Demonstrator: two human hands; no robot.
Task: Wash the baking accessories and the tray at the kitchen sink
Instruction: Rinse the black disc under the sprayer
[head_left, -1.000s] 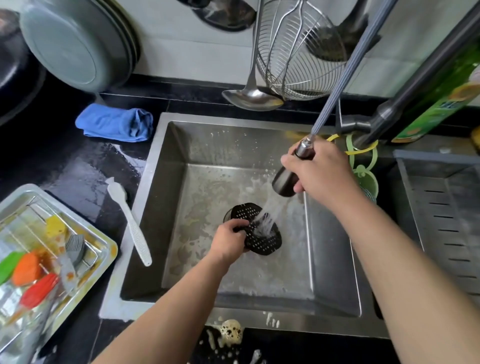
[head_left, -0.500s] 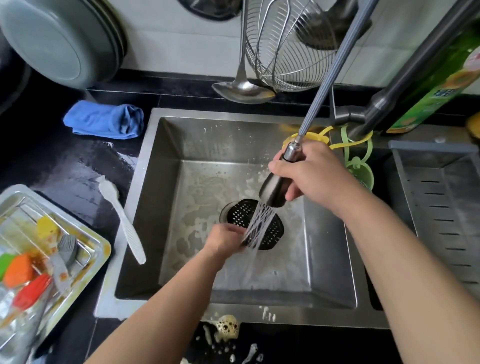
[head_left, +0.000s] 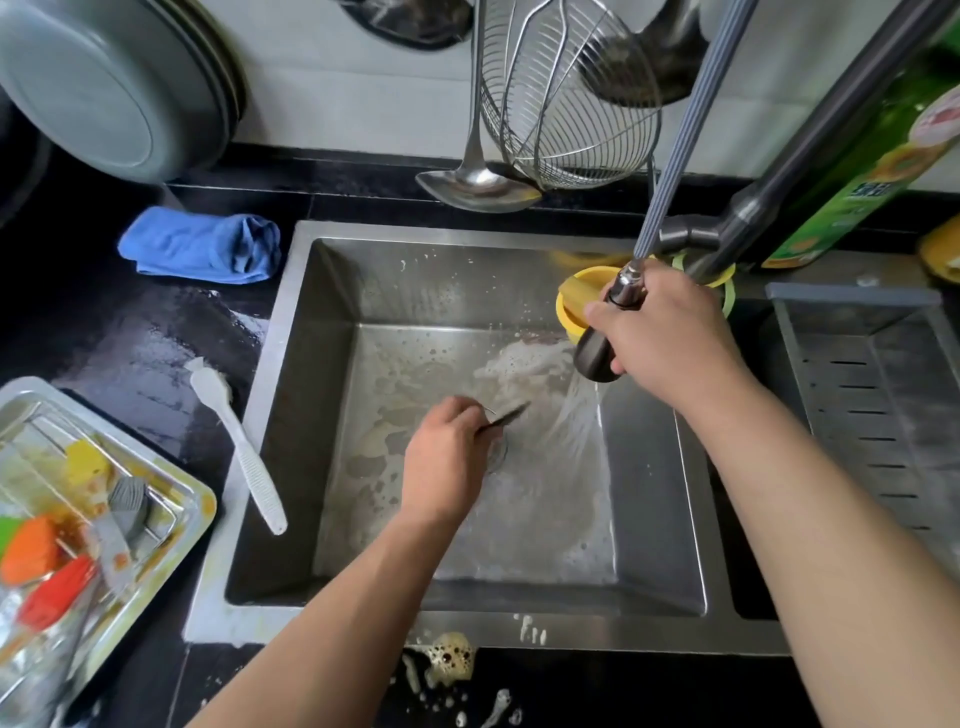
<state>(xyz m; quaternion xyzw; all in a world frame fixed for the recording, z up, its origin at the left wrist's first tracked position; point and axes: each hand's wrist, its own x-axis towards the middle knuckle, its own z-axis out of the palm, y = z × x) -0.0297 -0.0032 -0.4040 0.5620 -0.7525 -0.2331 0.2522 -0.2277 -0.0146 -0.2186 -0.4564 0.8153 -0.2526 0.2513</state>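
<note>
The left hand (head_left: 447, 457) has tipped the black strainer (head_left: 506, 415) up since a moment ago: it lay flat over the drain with its holes showing, and now it stands on edge, only a thin dark sliver, pinched in the curled fingers above the open drain (head_left: 497, 452). The right hand (head_left: 670, 332) has swung the sprayer (head_left: 597, 353) out to the right, its fingers wrapped round the head, and the water now fans down onto the sink (head_left: 660, 519) floor to the right of the strainer instead of onto it. I would judge the sink itself is being rinsed clear of suds before the real washing begins.

Counting from the near edge: one blob of foam (head_left: 451, 656) on the counter lip. At near left sits one steel tray (head_left: 197, 499), still greasy, well apart from the sink; in it I make out one orange brush (head_left: 28, 551), one red brush (head_left: 57, 592), one grey brush (head_left: 122, 519), one yellow piece (head_left: 85, 460) and a green bit at the frame edge, plus a wire rack beneath, so none of them is washed yet. One white brush (head_left: 239, 447) lies just left of the sink. Farther back, one blue cloth (head_left: 202, 244), one yellow cup (head_left: 582, 296) behind the sprayer, one ladle (head_left: 475, 182), one wire skimmer (head_left: 566, 104) and one green bottle (head_left: 852, 171).
</note>
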